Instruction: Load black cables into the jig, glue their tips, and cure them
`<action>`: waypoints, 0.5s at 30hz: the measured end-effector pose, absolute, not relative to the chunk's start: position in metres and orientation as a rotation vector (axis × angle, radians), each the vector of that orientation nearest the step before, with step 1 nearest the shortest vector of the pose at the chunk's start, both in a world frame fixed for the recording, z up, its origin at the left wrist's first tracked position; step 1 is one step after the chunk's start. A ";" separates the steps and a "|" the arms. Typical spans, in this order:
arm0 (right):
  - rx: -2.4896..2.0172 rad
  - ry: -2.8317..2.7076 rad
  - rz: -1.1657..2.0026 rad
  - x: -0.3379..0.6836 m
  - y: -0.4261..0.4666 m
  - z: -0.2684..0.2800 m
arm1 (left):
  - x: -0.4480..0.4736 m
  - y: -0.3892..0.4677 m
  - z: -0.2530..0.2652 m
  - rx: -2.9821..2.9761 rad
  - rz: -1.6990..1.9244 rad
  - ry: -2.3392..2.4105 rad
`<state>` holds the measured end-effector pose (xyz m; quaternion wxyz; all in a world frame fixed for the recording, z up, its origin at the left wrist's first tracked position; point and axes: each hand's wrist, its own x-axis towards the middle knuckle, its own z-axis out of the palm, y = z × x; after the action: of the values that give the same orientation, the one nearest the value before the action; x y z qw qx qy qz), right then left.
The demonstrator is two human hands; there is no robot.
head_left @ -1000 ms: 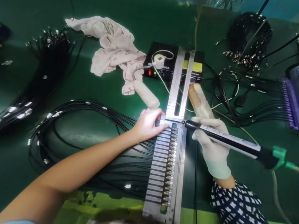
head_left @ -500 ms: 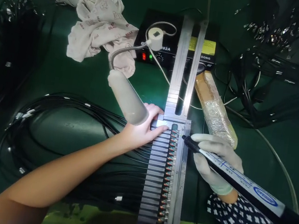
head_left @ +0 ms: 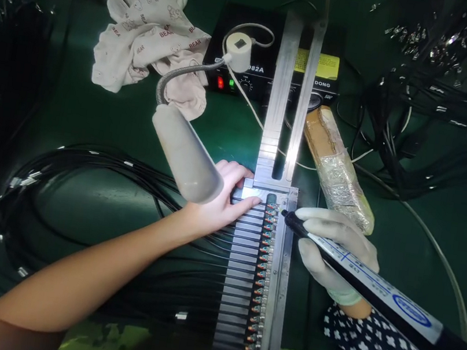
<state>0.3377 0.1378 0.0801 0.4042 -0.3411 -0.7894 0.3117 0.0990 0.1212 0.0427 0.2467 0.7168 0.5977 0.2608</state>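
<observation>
My left hand lay flat, fingers pressed together, on the top end of the metal fixture, with the black cables fanning out under my wrist. My gloved right hand was closed around the dispensing pen, its dark tip touching the fixture's row of connectors just beside my left fingertips. The lamp head hung just above my left hand, over the green counter.

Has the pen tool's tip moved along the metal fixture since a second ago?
Yes. The pen tool tip has come down from the top row of the metal fixture to about a row lower, beside the connectors.
</observation>
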 end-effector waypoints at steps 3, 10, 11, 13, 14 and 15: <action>-0.857 -1.987 0.780 0.337 0.138 0.079 | 0.099 0.122 0.043 1.951 0.707 1.633; -0.853 -1.969 0.790 0.337 0.139 0.077 | 0.099 0.121 0.043 1.954 0.718 1.626; -0.844 -1.966 0.799 0.338 0.139 0.077 | 0.099 0.121 0.043 1.955 0.722 1.625; -0.820 -1.961 0.819 0.338 0.140 0.076 | 0.099 0.121 0.043 1.962 0.733 1.621; -0.815 -1.962 0.825 0.339 0.140 0.076 | 0.099 0.121 0.042 1.966 0.736 1.619; -0.811 -1.962 0.824 0.339 0.139 0.076 | 0.099 0.121 0.042 1.969 0.737 1.618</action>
<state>0.3388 0.1394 0.0757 0.4189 -0.3236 -0.7823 0.3284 0.0987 0.1209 0.0422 0.2419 0.7202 0.5917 0.2695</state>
